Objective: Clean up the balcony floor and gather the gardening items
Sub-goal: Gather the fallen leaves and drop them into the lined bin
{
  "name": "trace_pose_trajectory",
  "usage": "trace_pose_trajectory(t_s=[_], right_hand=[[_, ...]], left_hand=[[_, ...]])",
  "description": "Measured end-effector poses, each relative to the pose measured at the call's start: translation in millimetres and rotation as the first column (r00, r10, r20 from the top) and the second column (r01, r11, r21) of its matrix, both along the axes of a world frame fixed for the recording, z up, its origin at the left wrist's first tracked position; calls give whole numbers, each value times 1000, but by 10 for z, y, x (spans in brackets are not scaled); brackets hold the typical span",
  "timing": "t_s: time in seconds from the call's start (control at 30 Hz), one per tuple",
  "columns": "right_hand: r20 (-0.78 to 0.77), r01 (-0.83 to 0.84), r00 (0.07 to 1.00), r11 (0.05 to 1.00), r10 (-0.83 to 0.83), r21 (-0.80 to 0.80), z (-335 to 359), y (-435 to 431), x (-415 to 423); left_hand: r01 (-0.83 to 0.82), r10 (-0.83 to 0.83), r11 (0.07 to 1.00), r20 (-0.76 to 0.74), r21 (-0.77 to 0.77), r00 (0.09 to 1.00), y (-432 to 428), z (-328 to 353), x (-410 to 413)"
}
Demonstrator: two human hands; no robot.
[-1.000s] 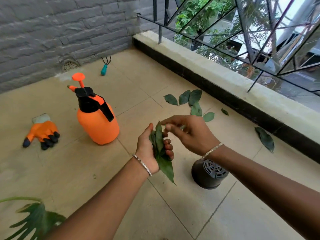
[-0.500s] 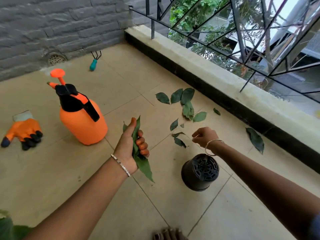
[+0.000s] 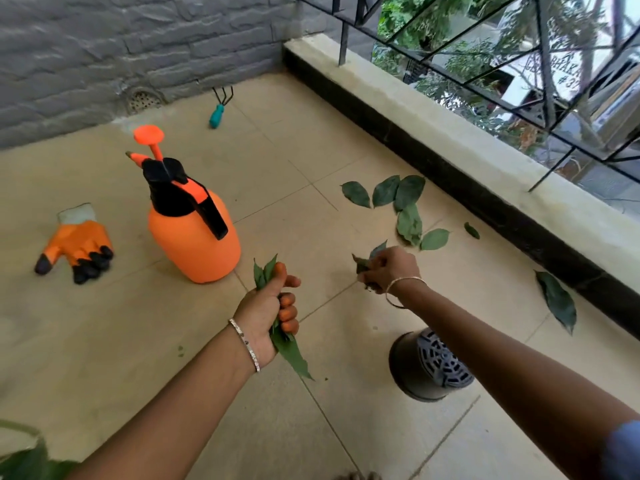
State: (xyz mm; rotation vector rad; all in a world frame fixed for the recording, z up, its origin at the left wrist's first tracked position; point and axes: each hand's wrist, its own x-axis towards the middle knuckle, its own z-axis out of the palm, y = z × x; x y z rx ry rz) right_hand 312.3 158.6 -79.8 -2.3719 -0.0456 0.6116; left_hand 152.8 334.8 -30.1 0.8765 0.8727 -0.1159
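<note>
A tan tiled balcony floor [image 3: 104, 341] fills the view, bounded by a grey brick wall [image 3: 104, 46] at the back. A concrete ledge [image 3: 450, 133] topped by a black metal grille [image 3: 540, 64] runs along the right.

An orange pump sprayer [image 3: 194, 237] with a black head stands upright on the tiles left of centre. Its body is opaque, so how full it is cannot be told. A black plastic pot [image 3: 408, 368] sits tipped on the floor, partly under the right forearm. Its slotted base faces the viewer, so its inside is hidden.

An orange glove [image 3: 78, 249] with black fingertips lies flat, left of the sprayer.

The person's left hand [image 3: 268, 306] has its fingers curled tight around a bunch of green leaves [image 3: 291, 355]; the leaves stick out above and below the fist. The right hand [image 3: 391, 268], low over the tiles, pinches a few more leaves [image 3: 362, 263].

Loose leaves [image 3: 398, 202] lie clustered just beyond the right hand. One long leaf [image 3: 556, 299] lies apart, by the foot of the ledge.

A teal-handled hand rake [image 3: 218, 110] lies near the wall.
</note>
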Motion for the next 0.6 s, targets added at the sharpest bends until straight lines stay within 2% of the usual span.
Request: trace_pose_trajectory(t_s=[0.07, 0.1, 0.2, 0.33, 0.43, 0.5, 0.6], right_hand=[[13, 38, 999, 944, -45, 327, 310, 137, -283], [49, 12, 998, 907, -37, 421, 426, 195, -422], [173, -89, 985, 849, -3, 522, 638, 294, -810], [353, -253, 931, 866, 96, 432, 693, 202, -1134], [612, -416, 763, 883, 208, 219, 708, 125, -1283], [639, -457, 720, 878, 272, 141, 714, 60, -1324], [573, -501, 751, 849, 329, 169, 730, -79, -1402]], left_hand=[[21, -22, 999, 12, 43, 1000, -33, -40, 16], [31, -32, 998, 8, 51, 999, -59, -45, 26], [56, -56, 998, 3, 13, 998, -181, -12, 51], [108, -95, 988, 119, -114, 988, -340, 86, 75], [100, -73, 978, 148, -186, 986, -466, 159, 94], [88, -64, 980, 136, -178, 989, -566, 190, 113], [40, -37, 995, 32, -96, 999, -719, 179, 149]])
